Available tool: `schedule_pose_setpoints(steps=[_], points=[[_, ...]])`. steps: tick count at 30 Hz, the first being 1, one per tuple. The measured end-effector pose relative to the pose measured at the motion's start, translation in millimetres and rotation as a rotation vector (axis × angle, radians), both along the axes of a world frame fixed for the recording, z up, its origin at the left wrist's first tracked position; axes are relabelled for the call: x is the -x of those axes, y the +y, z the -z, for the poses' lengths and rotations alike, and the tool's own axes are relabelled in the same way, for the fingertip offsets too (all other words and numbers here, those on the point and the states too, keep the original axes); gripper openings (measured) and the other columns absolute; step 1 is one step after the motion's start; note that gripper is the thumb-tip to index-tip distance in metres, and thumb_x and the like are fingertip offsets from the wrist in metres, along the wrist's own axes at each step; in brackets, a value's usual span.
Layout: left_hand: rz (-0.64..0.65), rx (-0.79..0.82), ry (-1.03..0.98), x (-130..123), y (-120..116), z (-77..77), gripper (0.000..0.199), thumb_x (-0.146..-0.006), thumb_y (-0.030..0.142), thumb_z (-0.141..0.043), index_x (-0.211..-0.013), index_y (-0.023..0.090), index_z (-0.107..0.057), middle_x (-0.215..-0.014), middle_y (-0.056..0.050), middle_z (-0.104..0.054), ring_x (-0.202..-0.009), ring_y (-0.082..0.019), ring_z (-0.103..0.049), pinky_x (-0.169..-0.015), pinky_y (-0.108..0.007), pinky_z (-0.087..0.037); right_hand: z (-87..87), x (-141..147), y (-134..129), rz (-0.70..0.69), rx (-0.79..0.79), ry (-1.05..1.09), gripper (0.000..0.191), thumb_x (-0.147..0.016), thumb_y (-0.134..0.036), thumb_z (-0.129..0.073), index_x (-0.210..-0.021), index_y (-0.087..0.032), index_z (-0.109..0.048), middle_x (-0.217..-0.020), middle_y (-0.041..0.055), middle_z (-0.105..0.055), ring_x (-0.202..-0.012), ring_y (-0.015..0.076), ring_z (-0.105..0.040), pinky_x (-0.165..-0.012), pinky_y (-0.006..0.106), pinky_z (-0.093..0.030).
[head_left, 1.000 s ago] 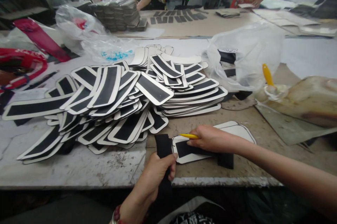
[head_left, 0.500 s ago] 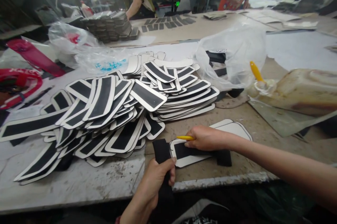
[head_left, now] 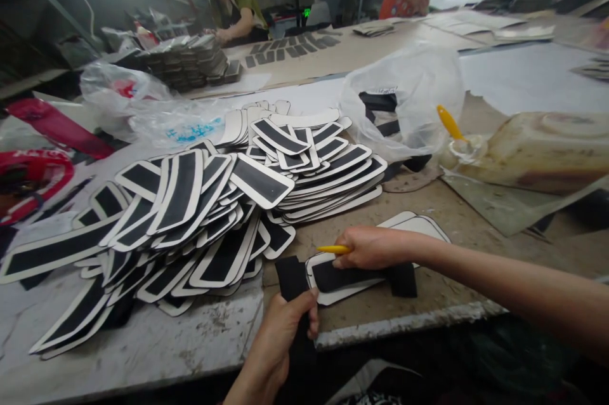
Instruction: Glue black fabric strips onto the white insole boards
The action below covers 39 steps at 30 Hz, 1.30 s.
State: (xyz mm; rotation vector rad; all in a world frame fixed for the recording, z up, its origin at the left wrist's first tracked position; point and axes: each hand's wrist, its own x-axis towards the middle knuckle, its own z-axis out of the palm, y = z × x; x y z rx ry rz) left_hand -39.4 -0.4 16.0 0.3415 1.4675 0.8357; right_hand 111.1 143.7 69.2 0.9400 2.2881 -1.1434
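Note:
My right hand (head_left: 368, 248) is closed around a yellow tool (head_left: 333, 249) and rests on a white piece with a black strip (head_left: 342, 277) near the table's front edge. Beside its left end, my left hand (head_left: 292, 316) is closed on black strips (head_left: 291, 278), some of which hang below the edge. Under my right forearm lie further white pieces (head_left: 413, 224). A short black strip (head_left: 403, 279) sticks out at the right end of the piece. To the left spreads a large heap of white-bordered black pieces (head_left: 219, 214).
A plastic bag (head_left: 409, 100) with black material stands behind. At the right lies a stained container (head_left: 547, 151) with a yellow-handled tool (head_left: 450, 121) in its mouth. Pink and red objects (head_left: 59, 129) are at the far left. Two people work across the table.
The camera view has shifted a little, so the background sits differently. Both hands keep their holds in nearly the same place. The person at the back left has a lowered, shifted arm.

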Motion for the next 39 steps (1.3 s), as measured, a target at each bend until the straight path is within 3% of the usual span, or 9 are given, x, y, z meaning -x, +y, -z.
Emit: schedule_pose_setpoints(steps=[9,13,19,23,28,34,39], points=[[0.013,-0.002,-0.003,-0.4,-1.0,-5.6,0.033,-0.071,0.038,-0.061,-0.048,0.015,-0.053,-0.042,0.001,-0.049,-0.039,-0.009,-0.043,-0.044,-0.022,-0.032,5.6,5.7,-6.1,-0.019,-0.099,-0.035,0.03,-0.079,-0.034,-0.052,-0.091,-0.016,-0.072,-0.075,0.0078,-0.069,-0.063,0.0169,-0.058,-0.051,0.023,-0.032],[0.018,-0.016,0.007,-0.5,0.4,-8.6,0.033,-0.071,0.037,-0.06,-0.047,0.016,-0.052,-0.042,0.001,-0.047,-0.039,-0.008,-0.042,-0.044,-0.022,-0.031,7.6,4.7,-6.3,-0.033,-0.137,-0.029,0.031,-0.079,-0.036,-0.051,-0.094,-0.017,-0.072,-0.08,0.0094,-0.071,-0.07,0.0194,-0.062,-0.052,0.024,-0.033],[0.032,0.025,0.091,-3.6,10.6,-6.8,0.045,-0.066,0.049,-0.065,-0.039,0.018,-0.047,-0.033,0.003,-0.041,-0.031,-0.008,-0.037,-0.037,-0.022,-0.026,14.1,5.9,-6.2,-0.048,-0.168,-0.021,0.031,-0.078,-0.036,-0.052,-0.094,-0.018,-0.072,-0.083,0.0102,-0.072,-0.074,0.0219,-0.064,-0.052,0.025,-0.032],[0.055,0.033,0.142,-4.4,12.9,-1.9,0.044,-0.066,0.044,-0.064,-0.036,0.018,-0.044,-0.029,0.003,-0.038,-0.028,-0.007,-0.033,-0.034,-0.022,-0.021,10.4,4.7,-6.4,-0.048,-0.162,-0.016,0.031,-0.077,-0.038,-0.054,-0.092,-0.018,-0.072,-0.081,0.0094,-0.071,-0.071,0.0209,-0.063,-0.051,0.025,-0.031],[0.055,0.016,0.153,-3.5,9.2,6.5,0.046,-0.064,0.048,-0.063,-0.034,0.019,-0.042,-0.028,0.003,-0.036,-0.027,-0.007,-0.031,-0.034,-0.022,-0.02,-6.2,-40.8,-0.6,-0.033,-0.177,-0.052,0.028,-0.072,-0.043,-0.06,-0.08,-0.018,-0.069,-0.071,0.0052,-0.067,-0.062,0.018,-0.057,-0.049,0.024,-0.03],[0.049,-0.008,0.179,-5.5,7.5,7.4,0.048,-0.064,0.051,-0.064,-0.034,0.019,-0.042,-0.028,0.003,-0.036,-0.027,-0.007,-0.031,-0.035,-0.022,-0.019,-14.4,-125.0,8.5,0.249,-0.21,-0.108,0.023,-0.08,-0.036,-0.05,-0.073,-0.017,-0.061,-0.068,0.0028,-0.062,-0.06,0.0153,-0.054,-0.053,0.023,-0.035],[0.082,0.018,0.195,-6.4,8.2,2.2,0.049,-0.065,0.052,-0.064,-0.036,0.019,-0.042,-0.028,0.002,-0.039,-0.029,-0.008,-0.033,-0.037,-0.023,-0.022,-1.8,-131.5,3.1,0.332,-0.373,-0.201,0.026,-0.085,-0.036,-0.044,-0.082,-0.018,-0.063,-0.083,0.0066,-0.068,-0.074,0.0189,-0.062,-0.061,0.024,-0.04]])
